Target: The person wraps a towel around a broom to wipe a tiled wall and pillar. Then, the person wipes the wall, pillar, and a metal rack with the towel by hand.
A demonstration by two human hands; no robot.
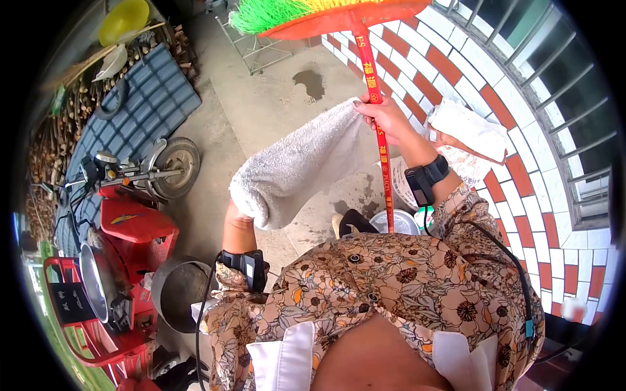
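Note:
A red broom handle [385, 156] rises through the middle of the view, its head [339, 19] at the top with green and yellow bristles. My right hand [385, 117] is closed around the handle and also pinches a corner of a pale grey towel [300, 163]. The towel stretches down and left from there to my left arm. It covers my left hand completely, leaving only the wrist in sight, so its fingers are hidden.
A red motor tricycle [137, 221] stands at the left beside a large metal pot [182, 293]. Behind it, a blue corrugated sheet [150, 98] leans on stacked wood. Basins [396, 223] sit near my feet, beside the brick-patterned wall [521, 176] with a barred window.

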